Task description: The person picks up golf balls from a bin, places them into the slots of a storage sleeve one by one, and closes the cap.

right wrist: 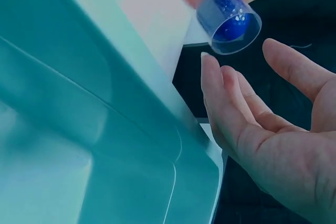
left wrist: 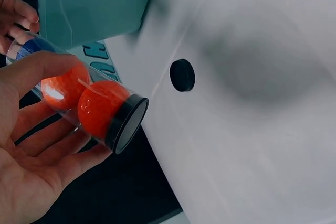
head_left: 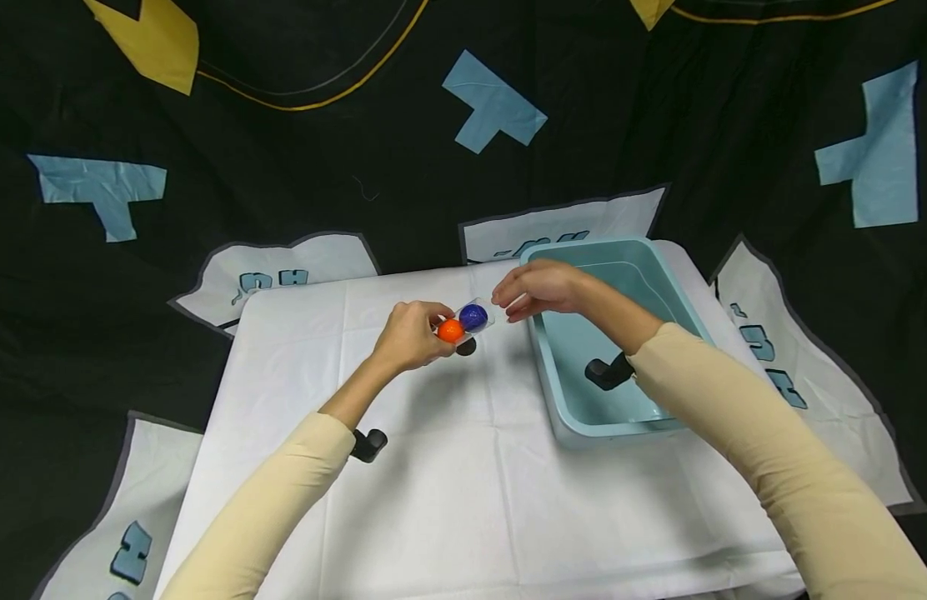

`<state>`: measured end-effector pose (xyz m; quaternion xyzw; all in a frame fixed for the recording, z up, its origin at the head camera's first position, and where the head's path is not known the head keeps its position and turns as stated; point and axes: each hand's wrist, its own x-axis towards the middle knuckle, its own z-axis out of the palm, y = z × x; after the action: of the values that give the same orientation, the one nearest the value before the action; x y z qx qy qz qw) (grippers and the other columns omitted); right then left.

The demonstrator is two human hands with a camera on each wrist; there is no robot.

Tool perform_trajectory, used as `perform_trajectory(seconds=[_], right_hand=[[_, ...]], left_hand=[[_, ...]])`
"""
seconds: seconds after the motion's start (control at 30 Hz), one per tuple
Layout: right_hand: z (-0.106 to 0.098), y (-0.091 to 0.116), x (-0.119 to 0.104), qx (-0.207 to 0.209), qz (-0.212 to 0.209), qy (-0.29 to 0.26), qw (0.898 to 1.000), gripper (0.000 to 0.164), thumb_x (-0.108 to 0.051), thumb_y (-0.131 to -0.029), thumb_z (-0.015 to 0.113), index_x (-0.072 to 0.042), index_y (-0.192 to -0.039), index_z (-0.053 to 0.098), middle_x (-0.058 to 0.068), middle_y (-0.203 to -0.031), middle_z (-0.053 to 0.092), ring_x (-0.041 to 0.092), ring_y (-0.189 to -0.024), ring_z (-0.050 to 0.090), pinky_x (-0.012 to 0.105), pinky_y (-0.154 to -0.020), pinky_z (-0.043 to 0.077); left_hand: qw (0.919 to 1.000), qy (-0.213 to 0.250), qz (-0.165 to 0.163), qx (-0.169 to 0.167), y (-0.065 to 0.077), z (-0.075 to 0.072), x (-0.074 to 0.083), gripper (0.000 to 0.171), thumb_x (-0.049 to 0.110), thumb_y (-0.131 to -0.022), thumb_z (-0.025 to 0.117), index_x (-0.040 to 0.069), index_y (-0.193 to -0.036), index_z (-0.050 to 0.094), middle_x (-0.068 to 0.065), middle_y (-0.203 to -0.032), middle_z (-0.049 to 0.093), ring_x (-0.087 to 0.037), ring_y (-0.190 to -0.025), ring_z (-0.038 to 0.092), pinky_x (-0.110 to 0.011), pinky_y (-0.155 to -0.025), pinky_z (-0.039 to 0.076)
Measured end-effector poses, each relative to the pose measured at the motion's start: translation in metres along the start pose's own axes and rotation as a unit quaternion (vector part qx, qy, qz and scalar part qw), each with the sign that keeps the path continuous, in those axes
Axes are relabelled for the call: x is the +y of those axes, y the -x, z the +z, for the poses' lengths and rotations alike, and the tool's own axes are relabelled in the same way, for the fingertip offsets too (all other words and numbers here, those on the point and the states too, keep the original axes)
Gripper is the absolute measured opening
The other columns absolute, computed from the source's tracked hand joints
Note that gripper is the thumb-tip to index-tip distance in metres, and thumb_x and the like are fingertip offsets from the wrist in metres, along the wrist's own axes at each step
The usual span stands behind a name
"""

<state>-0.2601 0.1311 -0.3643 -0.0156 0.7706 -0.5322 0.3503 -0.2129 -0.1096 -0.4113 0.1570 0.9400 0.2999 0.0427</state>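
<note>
Gripping with the left hand [head_left: 414, 335], mid-frame, a clear tube [head_left: 462, 325] of orange and blue balls [head_left: 450, 331], above a black lid [left wrist: 182, 75] on the white tabletop [head_left: 433, 500]. Holding the right hand [head_left: 542, 286], fingers loose, near the tube's open end, by a blue tub [head_left: 572, 354] right of middle.

Left hand [left wrist: 39, 163]: cut off by its wrist view's left edge.
Right hand [right wrist: 278, 132]: cropped at its wrist view's right edge.
Tube [left wrist: 79, 93]: capped end hidden by the left hand, head view.
Orange balls [left wrist: 102, 111]: one partly behind the thumb, left wrist view.
Bin [head_left: 553, 392]: right arm covers part; cropped in both wrist views.
Lettering [head_left: 756, 342]: too small to read.
</note>
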Motion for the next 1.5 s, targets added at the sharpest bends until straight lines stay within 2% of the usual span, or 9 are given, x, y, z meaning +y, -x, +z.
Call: perform_trajectory(seconds=[0.2, 0.43, 0.67, 0.8, 0.93, 1.03, 1.13, 1.3, 1.5], right_hand=[[0.003, -0.011, -0.006, 0.023, 0.002, -0.002, 1.0, 0.041, -0.012, -0.097, 0.065, 0.006, -0.132, 0.059, 0.02, -0.14, 0.057, 0.033, -0.118, 0.061, 0.044, -0.105, 0.052], [0.006, -0.023, -0.009, 0.034, 0.009, -0.008, 0.999, 0.045, -0.013, -0.094, 0.07, 0.004, -0.134, 0.058, 0.017, -0.142, 0.057, 0.034, -0.119, 0.062, 0.045, -0.108, 0.049], [0.013, -0.036, -0.006, 0.041, -0.015, -0.006, 0.999, 0.047, -0.014, -0.092, 0.072, -0.001, -0.135, 0.06, 0.014, -0.145, 0.057, 0.033, -0.117, 0.063, 0.042, -0.105, 0.052], [0.02, -0.044, -0.003, 0.087, -0.018, 0.004, 0.996, 0.05, -0.018, -0.091, 0.073, -0.004, -0.137, 0.059, 0.013, -0.148, 0.054, 0.033, -0.121, 0.061, 0.04, -0.106, 0.051], [0.029, -0.056, 0.004, 0.168, -0.021, 0.008, 0.986, 0.051, -0.019, -0.089, 0.075, -0.006, -0.136, 0.06, 0.012, -0.152, 0.05, 0.035, -0.126, 0.059, 0.04, -0.107, 0.05], [0.039, -0.067, 0.012, 0.23, -0.025, 0.022, 0.973, 0.052, -0.022, -0.087, 0.078, -0.006, -0.134, 0.062, 0.013, -0.153, 0.048, 0.036, -0.133, 0.051, 0.044, -0.109, 0.047], [0.05, -0.077, 0.023, 0.285, -0.027, 0.036, 0.957, 0.054, -0.028, -0.087, 0.079, -0.007, -0.133, 0.062, 0.014, -0.146, 0.056, 0.035, -0.138, 0.043, 0.047, -0.11, 0.044], [0.069, -0.091, 0.043, 0.328, -0.047, 0.02, 0.943, 0.052, -0.028, -0.087, 0.079, -0.006, -0.132, 0.063, 0.016, -0.126, 0.069, 0.033, -0.137, 0.038, 0.046, -0.111, 0.04], [0.078, -0.095, 0.071, 0.353, -0.06, 0.035, 0.933, 0.049, -0.015, -0.086, 0.074, -0.004, -0.132, 0.061, 0.021, -0.13, 0.064, 0.036, -0.133, 0.043, 0.048, -0.106, 0.045]], left_hand=[[0.9997, 0.005, -0.017, 0.015, 0.006, -0.01, -0.01, 0.042, 0.016, -0.071, 0.088, 0.009, -0.111, 0.076, -0.013, -0.1, 0.076, -0.028, -0.091, 0.067, -0.039, -0.083, 0.056], [0.9987, 0.002, -0.044, 0.026, 0.013, -0.021, -0.02, 0.044, 0.018, -0.074, 0.087, 0.008, -0.115, 0.075, -0.013, -0.101, 0.077, -0.028, -0.09, 0.068, -0.037, -0.079, 0.058], [0.9973, -0.001, -0.066, 0.033, 0.023, -0.033, -0.029, 0.045, 0.018, -0.076, 0.086, 0.007, -0.118, 0.074, -0.016, -0.106, 0.075, -0.03, -0.093, 0.067, -0.04, -0.081, 0.061], [0.9967, 0.003, -0.072, 0.037, 0.027, -0.035, -0.033, 0.046, 0.018, -0.077, 0.087, 0.006, -0.119, 0.073, -0.016, -0.107, 0.075, -0.03, -0.093, 0.068, -0.04, -0.082, 0.061], [0.9961, 0.005, -0.079, 0.039, 0.029, -0.036, -0.035, 0.047, 0.02, -0.076, 0.088, 0.007, -0.119, 0.073, -0.016, -0.106, 0.075, -0.03, -0.093, 0.068, -0.041, -0.083, 0.061], [0.9959, 0.004, -0.081, 0.04, 0.031, -0.036, -0.037, 0.047, 0.02, -0.076, 0.088, 0.007, -0.118, 0.073, -0.016, -0.106, 0.075, -0.03, -0.093, 0.068, -0.042, -0.084, 0.061], [0.9959, 0.003, -0.081, 0.041, 0.031, -0.035, -0.038, 0.046, 0.02, -0.077, 0.087, 0.007, -0.119, 0.073, -0.016, -0.106, 0.075, -0.031, -0.094, 0.068, -0.042, -0.084, 0.061], [0.9953, 0.005, -0.084, 0.047, 0.032, -0.033, -0.04, 0.046, 0.018, -0.077, 0.087, 0.007, -0.119, 0.073, -0.017, -0.106, 0.075, -0.031, -0.093, 0.069, -0.042, -0.083, 0.061], [0.9963, 0.007, -0.072, 0.047, 0.03, -0.028, -0.038, 0.045, 0.018, -0.076, 0.088, 0.006, -0.117, 0.074, -0.016, -0.104, 0.075, -0.03, -0.093, 0.069, -0.042, -0.084, 0.061]])
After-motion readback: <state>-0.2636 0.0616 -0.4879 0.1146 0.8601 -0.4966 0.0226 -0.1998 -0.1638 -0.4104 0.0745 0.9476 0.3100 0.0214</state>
